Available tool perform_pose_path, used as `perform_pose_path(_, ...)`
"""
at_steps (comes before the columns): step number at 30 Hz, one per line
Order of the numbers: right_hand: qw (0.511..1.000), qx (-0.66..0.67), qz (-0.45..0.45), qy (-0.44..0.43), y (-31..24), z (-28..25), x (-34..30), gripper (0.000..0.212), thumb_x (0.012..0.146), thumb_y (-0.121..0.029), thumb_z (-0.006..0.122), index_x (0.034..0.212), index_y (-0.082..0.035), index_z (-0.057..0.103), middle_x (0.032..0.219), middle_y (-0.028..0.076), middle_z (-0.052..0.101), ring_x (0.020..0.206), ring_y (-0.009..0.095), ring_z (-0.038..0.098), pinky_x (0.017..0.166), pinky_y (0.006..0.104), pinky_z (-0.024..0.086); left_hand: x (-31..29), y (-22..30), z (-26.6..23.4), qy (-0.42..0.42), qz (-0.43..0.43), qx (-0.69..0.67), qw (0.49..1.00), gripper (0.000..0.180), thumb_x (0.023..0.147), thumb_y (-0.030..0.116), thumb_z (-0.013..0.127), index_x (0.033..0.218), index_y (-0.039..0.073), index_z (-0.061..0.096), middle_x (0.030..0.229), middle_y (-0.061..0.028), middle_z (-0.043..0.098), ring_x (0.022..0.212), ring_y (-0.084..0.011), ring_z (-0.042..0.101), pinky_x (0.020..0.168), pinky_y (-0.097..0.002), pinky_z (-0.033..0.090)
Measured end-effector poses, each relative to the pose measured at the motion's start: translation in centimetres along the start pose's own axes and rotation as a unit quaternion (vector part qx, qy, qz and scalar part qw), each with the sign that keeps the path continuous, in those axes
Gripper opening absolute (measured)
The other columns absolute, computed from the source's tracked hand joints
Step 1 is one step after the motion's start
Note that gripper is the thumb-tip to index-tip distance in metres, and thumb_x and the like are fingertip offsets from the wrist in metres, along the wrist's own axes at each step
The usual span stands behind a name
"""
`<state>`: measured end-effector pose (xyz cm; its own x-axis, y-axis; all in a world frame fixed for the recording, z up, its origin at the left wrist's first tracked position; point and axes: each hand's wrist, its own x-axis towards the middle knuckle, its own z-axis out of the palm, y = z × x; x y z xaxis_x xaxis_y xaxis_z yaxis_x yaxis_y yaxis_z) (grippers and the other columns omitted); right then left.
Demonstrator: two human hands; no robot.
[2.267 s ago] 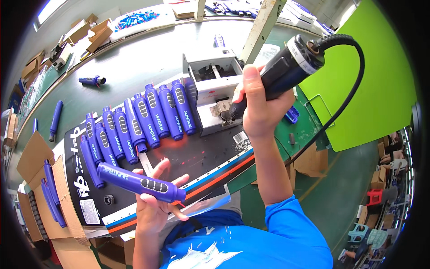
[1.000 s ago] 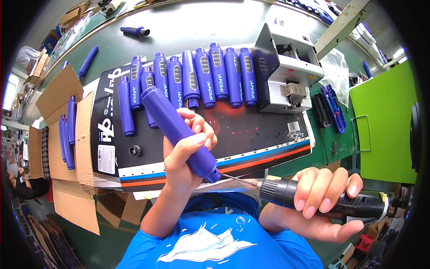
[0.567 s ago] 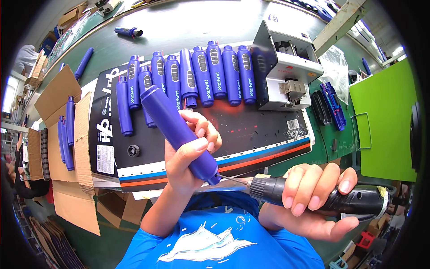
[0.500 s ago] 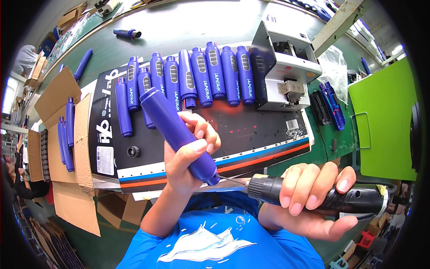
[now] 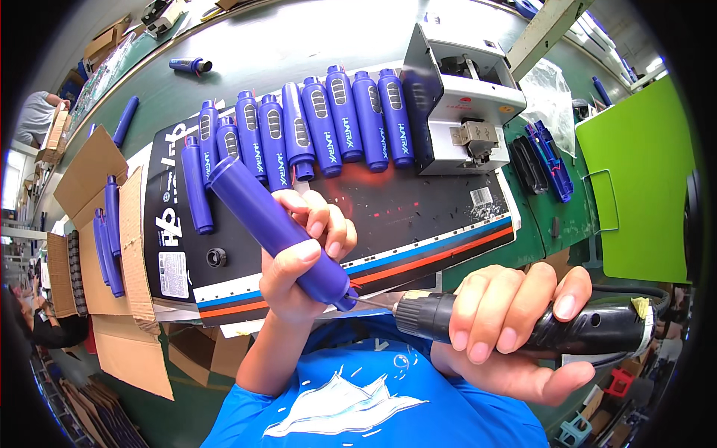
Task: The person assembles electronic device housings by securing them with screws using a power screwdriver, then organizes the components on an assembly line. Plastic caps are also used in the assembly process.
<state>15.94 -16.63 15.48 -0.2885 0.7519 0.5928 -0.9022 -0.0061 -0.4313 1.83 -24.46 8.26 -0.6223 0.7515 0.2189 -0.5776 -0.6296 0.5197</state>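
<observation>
My left hand (image 5: 308,250) is wrapped round a purple tubular housing (image 5: 258,216), tilted with its narrow end toward my right. A bit of red wire shows at that end. In my right hand (image 5: 515,321) lies a black electric screwdriver (image 5: 426,313), gripped by its body with the thumb stretched out below. Its thin bit meets the narrow end of the housing; whether a screw sits there is too small to tell. Beyond my left hand a row of similar purple housings (image 5: 321,123) lies on a black printed mat (image 5: 373,216), most with an oval button panel facing up.
A white-and-black bench machine (image 5: 467,104) stands right of the row. Farther right are dark blue shell parts (image 5: 550,160) and a green board (image 5: 635,187). An open cardboard box (image 5: 138,246) with several housings stands at left. A small black ring (image 5: 216,257) lies on the mat.
Both hands, with the housing and the screwdriver, have shifted slightly left. The bit stays at the housing's narrow end. The bench scene has also shifted a little left and up in view.
</observation>
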Motion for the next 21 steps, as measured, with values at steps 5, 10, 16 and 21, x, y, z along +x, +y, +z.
perform_pose_path(5, 0.999, -0.041, 0.004, 0.006, 0.4, 0.6, -0.4, 0.047, 0.09, -0.046, 0.063, 0.105, -0.008, 0.04, 0.072, 0.006, 0.05, 0.054, 0.016, 0.055, 0.048, 0.0293, 0.049, 0.2, -0.2, 0.3, 0.002, 0.006, 0.019, 1.0, 0.039, 0.072, 0.007, 0.062, 0.107, 0.008, 0.047, 0.086, -0.0064, 0.044, 0.069, -0.0166, 0.049, 0.062, -0.0335, 0.038)
perform_pose_path(10, 0.997, -0.063, -0.015, -0.044, 1.0, 0.8, -0.5, 0.044, 0.092, -0.045, 0.061, 0.104, -0.008, 0.04, 0.071, 0.006, 0.052, 0.053, 0.015, 0.055, 0.045, 0.0284, 0.049, 0.1, 0.0, 0.2, 0.035, -0.004, -0.004, 0.999, 0.04, 0.07, 0.007, 0.063, 0.107, 0.007, 0.048, 0.086, -0.0069, 0.044, 0.068, -0.017, 0.049, 0.061, -0.0344, 0.037)
perform_pose_path(16, 1.0, -0.001, -0.007, -0.003, 2.0, 0.5, -1.6, 0.053, 0.09, -0.047, 0.063, 0.106, -0.005, 0.036, 0.073, 0.01, 0.053, 0.052, 0.019, 0.054, 0.047, 0.0323, 0.05, -1.0, 0.7, -0.3, 0.037, 0.007, 0.056, 0.998, 0.039, 0.071, 0.007, 0.062, 0.107, 0.007, 0.047, 0.085, -0.0059, 0.043, 0.069, -0.0163, 0.047, 0.062, -0.0335, 0.037)
perform_pose_path(21, 0.999, -0.001, 0.023, 0.044, 1.6, -0.2, -2.3, 0.051, 0.089, -0.043, 0.066, 0.109, -0.006, 0.036, 0.08, 0.01, 0.05, 0.058, 0.021, 0.055, 0.052, 0.0335, 0.051, -2.8, 6.0, -0.2, 0.112, -0.088, 0.365, 0.92, 0.027, 0.079, 0.003, 0.067, 0.101, 0.004, 0.05, 0.085, -0.0051, 0.054, 0.069, -0.0114, 0.056, 0.061, -0.0257, 0.047)
